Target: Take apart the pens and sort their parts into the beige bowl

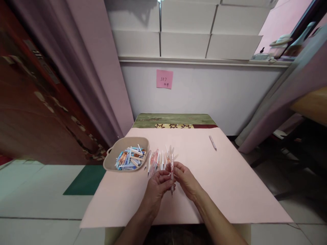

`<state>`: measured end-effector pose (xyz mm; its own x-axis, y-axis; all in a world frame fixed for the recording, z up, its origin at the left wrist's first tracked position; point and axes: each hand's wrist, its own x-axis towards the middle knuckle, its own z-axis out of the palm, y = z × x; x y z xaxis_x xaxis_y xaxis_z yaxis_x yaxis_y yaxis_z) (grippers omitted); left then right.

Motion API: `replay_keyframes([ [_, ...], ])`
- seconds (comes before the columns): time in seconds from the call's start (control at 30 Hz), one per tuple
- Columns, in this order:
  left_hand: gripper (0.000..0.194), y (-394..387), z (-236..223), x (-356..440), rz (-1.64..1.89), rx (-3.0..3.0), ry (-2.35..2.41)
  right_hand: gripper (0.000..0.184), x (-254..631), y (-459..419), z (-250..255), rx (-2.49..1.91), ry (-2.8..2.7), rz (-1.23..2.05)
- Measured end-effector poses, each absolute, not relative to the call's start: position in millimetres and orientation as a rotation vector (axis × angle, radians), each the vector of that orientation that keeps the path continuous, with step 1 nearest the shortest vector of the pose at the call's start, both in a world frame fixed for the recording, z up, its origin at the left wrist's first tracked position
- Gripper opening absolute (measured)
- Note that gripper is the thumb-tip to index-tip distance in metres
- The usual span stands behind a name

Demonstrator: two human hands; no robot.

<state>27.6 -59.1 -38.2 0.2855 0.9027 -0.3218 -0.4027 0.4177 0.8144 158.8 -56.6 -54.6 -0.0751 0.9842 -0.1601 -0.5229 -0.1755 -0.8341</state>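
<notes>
Between my hands, low over the front half of the table, is a pale pink pen (172,170) held nearly upright, its tip pointing down toward me. My left hand (159,185) pinches its lower part. My right hand (185,177) has its fingers closed on the upper part. Just beyond my hands lies a loose row of pink and white pen parts (155,160), partly hidden by my fingers. To the left stands a beige basket (108,163) with several blue, white and brown pen pieces (130,157) in it.
A single pen (212,143) lies at the right of the pink-covered table (230,190). A pink note (164,79) is stuck on the wall behind. At the left are a purple curtain (97,68) and a reddish-brown door (38,112).
</notes>
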Motion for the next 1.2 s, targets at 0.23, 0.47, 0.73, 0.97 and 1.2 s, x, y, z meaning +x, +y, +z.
replay_keyframes([
  [0.23, 0.044, -53, -40, 27, 0.952, 0.712, 0.884, 0.036, 159, -57, -56, -0.824, -0.775, 1.661],
  [0.47, 0.037, -49, -47, 34, 1.057, 0.886, 0.99, 0.029, 155, -47, -59, -0.966, -0.727, 1.54],
  [0.73, 0.047, -39, -68, 31, 1.071, 0.818, 1.021, 0.03, 159, -48, -71, -1.008, -0.747, 1.473],
  [0.97, 0.042, -34, -75, 41, 1.029, 1.071, 1.102, 0.028, 165, -44, -77, -1.219, -0.885, 1.341],
  [1.2, 0.032, -55, -109, 21, 1.075, 1.928, 1.247, 0.035, 255, -3, -78, -2.012, -1.191, 0.648],
])
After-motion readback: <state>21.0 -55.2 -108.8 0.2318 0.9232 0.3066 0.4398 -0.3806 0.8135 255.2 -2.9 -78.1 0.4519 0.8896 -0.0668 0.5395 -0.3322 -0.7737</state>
